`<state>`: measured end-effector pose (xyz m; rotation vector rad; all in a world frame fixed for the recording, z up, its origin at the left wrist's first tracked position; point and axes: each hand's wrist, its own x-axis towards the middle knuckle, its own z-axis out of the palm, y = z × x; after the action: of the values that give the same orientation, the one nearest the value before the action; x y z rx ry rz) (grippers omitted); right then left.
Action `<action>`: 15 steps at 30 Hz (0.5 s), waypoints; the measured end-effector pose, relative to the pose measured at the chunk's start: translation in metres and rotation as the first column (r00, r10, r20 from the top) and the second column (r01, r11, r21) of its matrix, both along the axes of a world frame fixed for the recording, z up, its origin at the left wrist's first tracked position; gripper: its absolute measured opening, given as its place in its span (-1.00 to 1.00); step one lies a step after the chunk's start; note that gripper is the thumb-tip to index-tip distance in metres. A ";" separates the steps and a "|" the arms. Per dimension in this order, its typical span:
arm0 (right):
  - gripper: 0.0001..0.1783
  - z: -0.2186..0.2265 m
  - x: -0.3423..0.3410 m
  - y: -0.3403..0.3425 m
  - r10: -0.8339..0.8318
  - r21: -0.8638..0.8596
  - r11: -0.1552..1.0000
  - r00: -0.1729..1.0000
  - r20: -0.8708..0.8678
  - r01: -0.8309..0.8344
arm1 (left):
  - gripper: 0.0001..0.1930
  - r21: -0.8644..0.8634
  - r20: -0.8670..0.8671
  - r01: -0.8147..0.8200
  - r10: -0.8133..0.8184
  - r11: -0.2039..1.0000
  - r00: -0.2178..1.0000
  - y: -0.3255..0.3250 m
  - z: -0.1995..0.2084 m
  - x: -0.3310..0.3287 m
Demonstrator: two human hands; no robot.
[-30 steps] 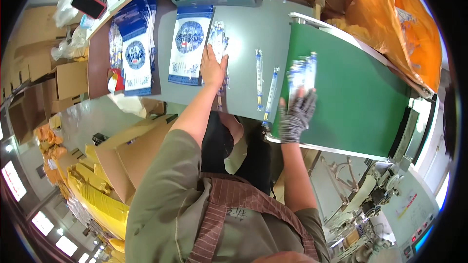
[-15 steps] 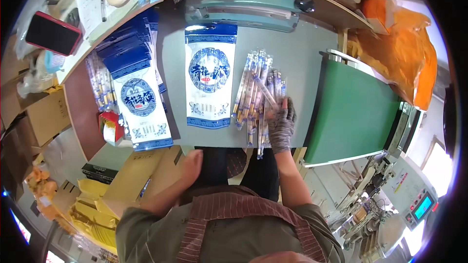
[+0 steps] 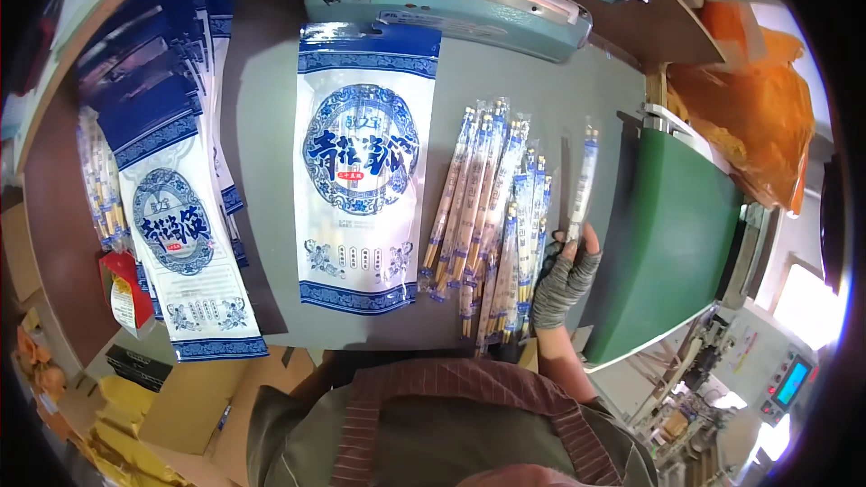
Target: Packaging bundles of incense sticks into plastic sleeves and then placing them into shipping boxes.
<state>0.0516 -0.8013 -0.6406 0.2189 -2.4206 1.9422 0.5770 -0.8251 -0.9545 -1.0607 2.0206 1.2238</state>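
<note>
My right hand (image 3: 566,293), wrapped in a grey striped fingerless covering, is closed on the lower end of one clear-wrapped pair of chopsticks (image 3: 585,176). That pair points away from me, a little to the right of a loose heap of similar wrapped chopsticks (image 3: 474,189). Left of the heap lies a flat white pouch (image 3: 361,243) with blue bands and a round blue emblem. More such pouches (image 3: 203,302) overlap in a fanned stack at the left. My left hand is out of sight below the table edge.
A teal bar-shaped machine (image 3: 460,9), seemingly a heat sealer, stands along the back. At the right is a green belt surface (image 3: 663,243), with an orange bag (image 3: 749,117) behind it. Cardboard boxes (image 3: 189,406) sit at lower left, and a red packet (image 3: 126,293) lies beside the pouches.
My right hand has moved right, carrying one pair of chopsticks from over the heap to its right side. My left hand has dropped out of view. The view has shifted closer to the table.
</note>
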 end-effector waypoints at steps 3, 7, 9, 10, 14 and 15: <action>-0.68 -0.005 -0.004 0.009 0.044 0.012 0.999 0.999 -0.016 -0.044 | -0.65 -0.065 -0.034 0.053 -0.055 0.996 0.998 -0.034 -0.009 0.044; -0.73 0.000 -0.019 0.009 0.084 0.084 0.994 0.988 -0.130 -0.073 | -0.70 -0.153 -0.052 0.132 -0.141 0.979 0.989 -0.108 -0.026 0.098; -0.73 -0.012 -0.029 0.031 0.238 0.313 0.931 0.962 -0.133 -0.187 | -0.72 -0.202 -0.036 0.177 -0.188 0.963 0.982 -0.147 -0.017 0.121; -0.73 -0.006 -0.016 0.026 0.304 0.282 0.925 0.941 -0.146 -0.255 | -0.73 -0.221 -0.028 0.120 -0.130 0.968 0.991 -0.103 -0.032 0.096; -0.39 0.038 0.036 0.048 0.564 0.496 0.763 0.803 -0.194 -0.416 | -0.77 -0.298 -0.018 -0.098 0.097 0.949 0.995 -0.084 0.002 -0.114; -0.26 0.034 0.041 0.058 0.650 0.541 0.707 0.720 -0.242 -0.456 | -0.78 -0.317 -0.022 -0.141 0.142 0.938 0.990 -0.090 0.014 -0.101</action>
<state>0.0924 -0.7432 -0.6069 1.4050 -2.6143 1.1950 0.4755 -0.9152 -0.9403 -1.3791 2.2238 0.9820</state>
